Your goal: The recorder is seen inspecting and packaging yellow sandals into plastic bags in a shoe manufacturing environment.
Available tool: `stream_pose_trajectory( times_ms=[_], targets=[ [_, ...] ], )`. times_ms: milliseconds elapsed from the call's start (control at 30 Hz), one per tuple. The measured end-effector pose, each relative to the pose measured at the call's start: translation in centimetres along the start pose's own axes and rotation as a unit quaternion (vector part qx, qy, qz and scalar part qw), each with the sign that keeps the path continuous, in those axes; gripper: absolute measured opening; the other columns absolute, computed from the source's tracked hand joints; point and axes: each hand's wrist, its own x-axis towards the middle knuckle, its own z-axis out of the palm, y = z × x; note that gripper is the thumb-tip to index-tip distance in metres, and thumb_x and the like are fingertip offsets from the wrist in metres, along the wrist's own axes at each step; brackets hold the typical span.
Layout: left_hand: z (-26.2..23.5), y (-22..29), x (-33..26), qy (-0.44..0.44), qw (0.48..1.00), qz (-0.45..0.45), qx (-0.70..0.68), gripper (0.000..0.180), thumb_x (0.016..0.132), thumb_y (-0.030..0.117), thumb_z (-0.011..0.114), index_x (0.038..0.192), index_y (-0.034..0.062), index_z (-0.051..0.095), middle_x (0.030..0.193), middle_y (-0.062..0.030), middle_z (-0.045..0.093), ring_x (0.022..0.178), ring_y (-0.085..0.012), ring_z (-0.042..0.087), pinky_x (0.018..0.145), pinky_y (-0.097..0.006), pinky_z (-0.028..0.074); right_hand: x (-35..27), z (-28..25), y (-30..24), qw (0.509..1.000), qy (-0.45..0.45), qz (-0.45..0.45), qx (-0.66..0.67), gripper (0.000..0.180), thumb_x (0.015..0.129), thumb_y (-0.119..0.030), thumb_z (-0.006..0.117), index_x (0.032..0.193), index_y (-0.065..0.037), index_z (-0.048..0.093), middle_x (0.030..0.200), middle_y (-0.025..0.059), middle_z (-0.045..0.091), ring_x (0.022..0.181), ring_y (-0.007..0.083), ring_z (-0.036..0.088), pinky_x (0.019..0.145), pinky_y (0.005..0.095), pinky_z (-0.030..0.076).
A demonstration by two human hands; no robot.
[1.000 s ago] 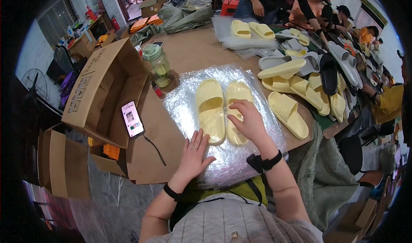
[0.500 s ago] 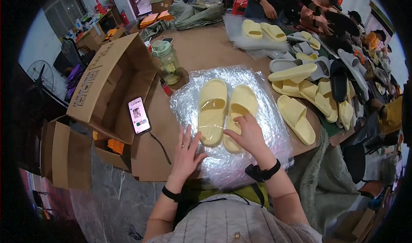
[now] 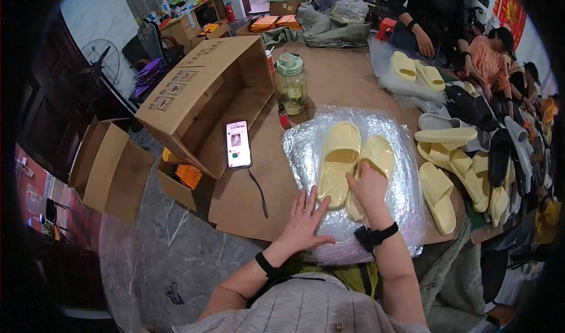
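The person's left hand (image 3: 303,224) lies palm down with the fingers spread on a stack of clear plastic bags (image 3: 403,215) at the near edge of the table (image 3: 253,212), its fingertips close to the heel of a yellow slipper (image 3: 338,168); whether they touch it cannot be told. The right hand (image 3: 371,189) reaches over the second slipper (image 3: 378,149), fingers bent near its strap and thumb toward the gap between the two; whether it pinches the slipper or only rests on it cannot be told. Both slippers lie side by side on the bags, toes toward the far edge. A lit phone (image 3: 238,145) rests near the table's left edge, in front of an open cardboard box (image 3: 206,97) tipped on its side. Just beyond the bags stand a small red bottle (image 3: 283,118) and a green-lidded jar (image 3: 291,86). A single yellow slipper (image 3: 437,197) lies by the right edge, next to a heap of yellow, grey and black slippers (image 3: 468,168). At the far right corner a co-worker in black (image 3: 432,9) stands near another yellow pair (image 3: 404,66).
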Motion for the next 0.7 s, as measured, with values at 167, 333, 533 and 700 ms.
stream_pose_trajectory(
  times_ms=[167, 333, 533, 700],
  targets=[
    [-0.3, -0.9, -0.5, 0.032, 0.992, -0.049, -0.113, 0.120, 0.069, 0.064, 0.078, 0.153, 0.0003, 0.020, 0.157, -0.0313, 0.016, 0.143, -0.0508, 0.021, 0.118, -0.052, 0.022, -1.3, -1.6, 1.2, 0.997, -0.055, 0.053, -0.013, 0.037, 0.086, -0.039, 0.066, 0.091, -0.003, 0.061, 0.077, 0.0173, 0.068, 0.073, 0.0356, 0.068, 0.066, 0.0465, 0.053],
    [0.5, -1.7, -0.6, 0.017, 0.995, -0.039, -0.093, 0.124, 0.067, 0.062, 0.081, 0.154, 0.0002, 0.018, 0.156, -0.0325, 0.021, 0.145, -0.0504, 0.018, 0.119, -0.051, 0.019, -2.0, -3.4, 2.6, 0.998, -0.028, 0.040, -0.028, 0.049, 0.085, -0.049, 0.068, 0.091, -0.001, 0.063, 0.081, 0.0217, 0.068, 0.075, 0.0362, 0.068, 0.067, 0.0455, 0.054],
    [-0.7, -0.3, -0.1, -0.016, 0.998, -0.015, -0.062, 0.124, 0.065, 0.069, 0.077, 0.155, 0.0054, 0.020, 0.158, -0.0307, 0.018, 0.145, -0.0518, 0.014, 0.119, -0.056, 0.016, 1.2, -1.7, 1.3, 0.997, 0.016, 0.062, -0.040, 0.054, 0.088, -0.055, 0.063, 0.081, -0.001, 0.067, 0.071, 0.0183, 0.068, 0.066, 0.0355, 0.068, 0.062, 0.0445, 0.054],
    [-0.8, 0.1, -0.1, -0.047, 0.999, 0.007, -0.002, 0.125, 0.064, 0.073, 0.075, 0.157, 0.0092, 0.019, 0.161, -0.0235, 0.018, 0.145, -0.0536, 0.012, 0.117, -0.062, 0.013, 2.5, 1.4, 1.8, 0.995, 0.046, 0.044, -0.077, 0.041, 0.090, -0.043, 0.063, 0.081, -0.003, 0.067, 0.070, 0.0175, 0.068, 0.065, 0.0349, 0.067, 0.062, 0.0461, 0.053]
  ],
)
